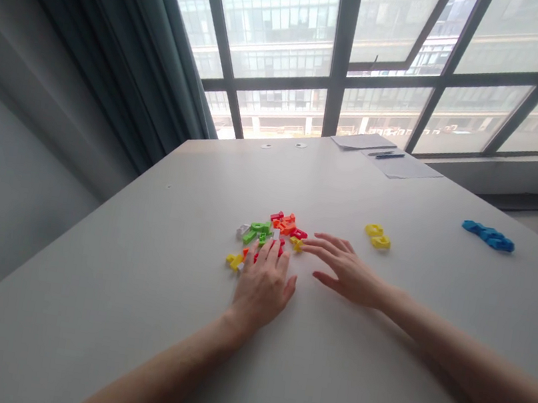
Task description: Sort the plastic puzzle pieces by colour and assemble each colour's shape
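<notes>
A small heap of plastic pieces (272,229) in green, orange, red, yellow and white lies near the middle of the pale table (144,291). My left hand (262,285) rests flat on the near side of the heap, fingers stretched out over some red and yellow pieces. To its right, my right hand (346,272) hovers low with fingers spread, their tips close to a yellow piece (296,243) at the heap's right edge. Neither hand holds anything that I can see.
Two joined yellow pieces (378,236) lie apart to the right of the heap. A chain of blue pieces (489,236) lies further right. Papers (364,140) and a pen (390,155) sit at the far edge by the window. A curtain (134,53) hangs at the left.
</notes>
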{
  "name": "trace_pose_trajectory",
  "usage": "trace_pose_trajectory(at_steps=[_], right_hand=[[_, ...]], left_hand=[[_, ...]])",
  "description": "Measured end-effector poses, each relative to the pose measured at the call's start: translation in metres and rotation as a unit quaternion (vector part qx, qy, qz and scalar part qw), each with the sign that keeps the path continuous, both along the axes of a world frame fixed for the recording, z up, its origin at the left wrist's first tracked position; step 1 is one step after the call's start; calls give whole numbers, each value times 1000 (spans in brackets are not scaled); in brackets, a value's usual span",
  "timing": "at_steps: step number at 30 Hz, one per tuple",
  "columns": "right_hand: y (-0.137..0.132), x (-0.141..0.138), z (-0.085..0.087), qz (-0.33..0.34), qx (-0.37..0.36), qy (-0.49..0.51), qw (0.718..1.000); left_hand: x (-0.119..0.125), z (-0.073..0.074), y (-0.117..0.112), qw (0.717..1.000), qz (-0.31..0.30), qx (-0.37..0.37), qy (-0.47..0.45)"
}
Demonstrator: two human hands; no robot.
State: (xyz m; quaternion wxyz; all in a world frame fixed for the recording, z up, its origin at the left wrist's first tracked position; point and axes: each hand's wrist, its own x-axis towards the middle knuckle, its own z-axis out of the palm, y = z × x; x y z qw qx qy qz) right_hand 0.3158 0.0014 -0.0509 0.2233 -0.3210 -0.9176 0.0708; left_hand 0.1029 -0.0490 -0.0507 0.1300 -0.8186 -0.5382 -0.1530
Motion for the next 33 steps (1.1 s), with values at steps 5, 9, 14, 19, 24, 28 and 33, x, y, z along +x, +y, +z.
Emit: trace_pose_trajectory(at_steps=[5, 9, 14, 19, 24, 28, 33], right_hand=[[-6, -7, -9, -21, -44, -22, 999], [-3, -6, -9, -26, -58, -27, 998], [-3, -9, -9, -23, -53, -17, 998], [0, -14, -9, -25, -42, -7, 999], [0, -15, -8, -32, -11, 37, 999], [1, -13, -10, -33, 24, 63, 997], [2, -10, -13, -53, 25, 76, 995]], left_hand=[[1, -1, 0, 1000, -4, 4, -18], [2, -1, 0, 1000, -5, 5, -29], [2, -2, -1, 999, -8, -4, -49], [2, -1, -1, 999, 3, -14, -52], [1, -1, 0, 998, -2, -13, -57], [0, -1, -1, 998, -3, -13, -62], [0, -2, 0, 998, -6, -13, -63]])
